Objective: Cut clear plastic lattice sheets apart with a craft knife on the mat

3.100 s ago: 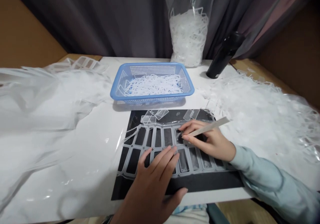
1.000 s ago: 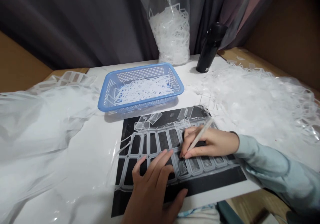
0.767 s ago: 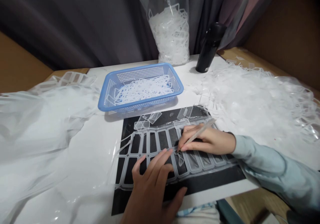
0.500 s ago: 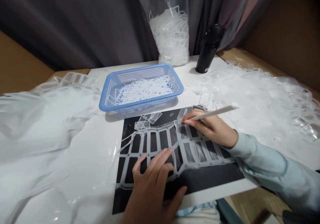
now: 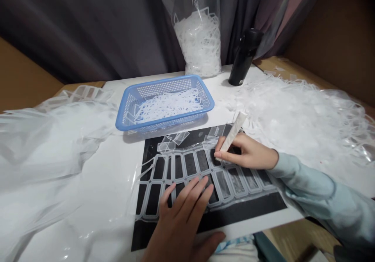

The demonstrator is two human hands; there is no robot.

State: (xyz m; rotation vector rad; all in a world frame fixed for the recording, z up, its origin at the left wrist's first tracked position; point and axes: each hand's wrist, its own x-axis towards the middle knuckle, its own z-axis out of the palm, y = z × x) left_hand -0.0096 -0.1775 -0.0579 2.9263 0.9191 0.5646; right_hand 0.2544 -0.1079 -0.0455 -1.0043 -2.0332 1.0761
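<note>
A clear plastic sheet with rows of rounded rectangular frames [image 5: 176,167] lies over a black mat [image 5: 246,211]. With fingers spread, my left hand [image 5: 186,211] rests on the sheet's lower middle. My right hand [image 5: 243,150] is closed around a flat, pale stick-like tool [image 5: 234,131], its lower end down at the upper row of frames; I cannot tell whether a blade sits at that end. Several small clear rectangular pieces [image 5: 178,138] lie loose along the mat's upper edge, and more clear pieces [image 5: 211,140] lie just left of my right fingers.
A blue basket [image 5: 121,115] holding thin white frames stands behind the mat. A large clear bag [image 5: 202,43] of similar frames and a black bottle [image 5: 244,59] are at the back. Clear sheets [image 5: 43,156] spread on the left; a heap of plastic scraps [image 5: 307,125] covers the right.
My right hand has shifted slightly down, and the tool has swung from nearly flat to steeper. Clear pieces now lie where its fingertips were. My left hand has slid a little right.
</note>
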